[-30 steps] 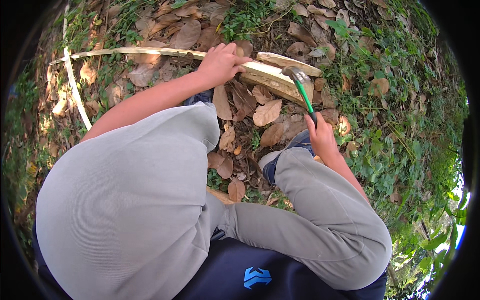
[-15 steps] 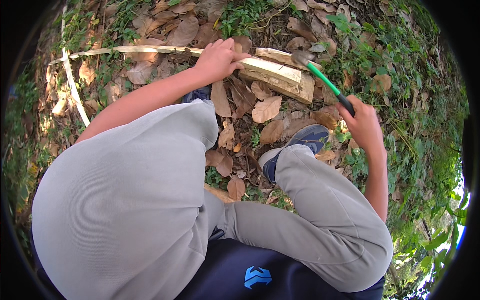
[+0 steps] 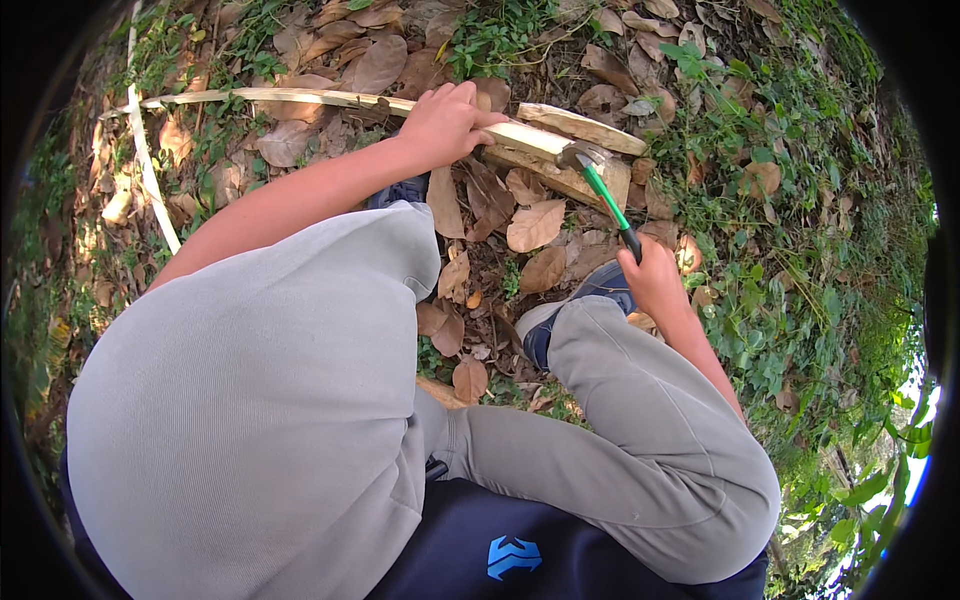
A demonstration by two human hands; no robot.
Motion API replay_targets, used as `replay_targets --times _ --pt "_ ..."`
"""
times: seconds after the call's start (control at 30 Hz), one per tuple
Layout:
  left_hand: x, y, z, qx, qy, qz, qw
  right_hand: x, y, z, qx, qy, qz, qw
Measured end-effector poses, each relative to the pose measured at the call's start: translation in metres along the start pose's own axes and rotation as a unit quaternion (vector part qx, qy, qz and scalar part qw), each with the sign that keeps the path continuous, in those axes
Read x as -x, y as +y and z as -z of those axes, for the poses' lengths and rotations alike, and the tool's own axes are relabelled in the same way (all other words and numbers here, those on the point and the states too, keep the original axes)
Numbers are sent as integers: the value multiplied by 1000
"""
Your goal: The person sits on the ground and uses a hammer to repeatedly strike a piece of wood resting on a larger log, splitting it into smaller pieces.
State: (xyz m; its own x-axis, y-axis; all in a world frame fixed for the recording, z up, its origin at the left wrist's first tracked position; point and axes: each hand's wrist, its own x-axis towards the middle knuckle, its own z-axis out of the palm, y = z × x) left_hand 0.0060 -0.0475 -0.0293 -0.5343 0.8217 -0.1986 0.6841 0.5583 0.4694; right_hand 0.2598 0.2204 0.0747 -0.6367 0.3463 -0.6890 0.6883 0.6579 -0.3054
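My left hand (image 3: 447, 124) is closed around a long pale wooden strip (image 3: 535, 138), whose right end lies over a thicker wood block (image 3: 606, 187). The strip runs off to the left, just above the ground. In my right hand (image 3: 652, 275) is a hammer (image 3: 612, 203) with a green and black handle, gripped near its lower end. The metal head is over the strip's right end; whether it touches the wood I cannot tell. Just beyond lies another split piece of wood (image 3: 585, 127).
Dry brown leaves (image 3: 537, 226) and low green plants (image 3: 760, 215) cover the ground. A second thin strip (image 3: 148, 175) crosses the first at the far left. My shoe (image 3: 540, 335) and bent legs (image 3: 640, 420) are close below the block.
My right hand has swung the hammer left, from beyond the strip's right end to over it. My left hand has shifted slightly right, still holding the strip.
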Motion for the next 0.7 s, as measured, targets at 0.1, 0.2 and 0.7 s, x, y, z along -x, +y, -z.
replay_targets --times 0.1,0.2,0.7 --pt "-1 2 4 -13 -4 5 1000 5 -6 3 18 -6 6 1000" --pt "-4 0 -2 -12 5 -1 1000 9 -12 17 27 -7 9 1000" --pt "-3 -5 -8 -7 62 -44 997 11 -10 44 -277 276 219 894"
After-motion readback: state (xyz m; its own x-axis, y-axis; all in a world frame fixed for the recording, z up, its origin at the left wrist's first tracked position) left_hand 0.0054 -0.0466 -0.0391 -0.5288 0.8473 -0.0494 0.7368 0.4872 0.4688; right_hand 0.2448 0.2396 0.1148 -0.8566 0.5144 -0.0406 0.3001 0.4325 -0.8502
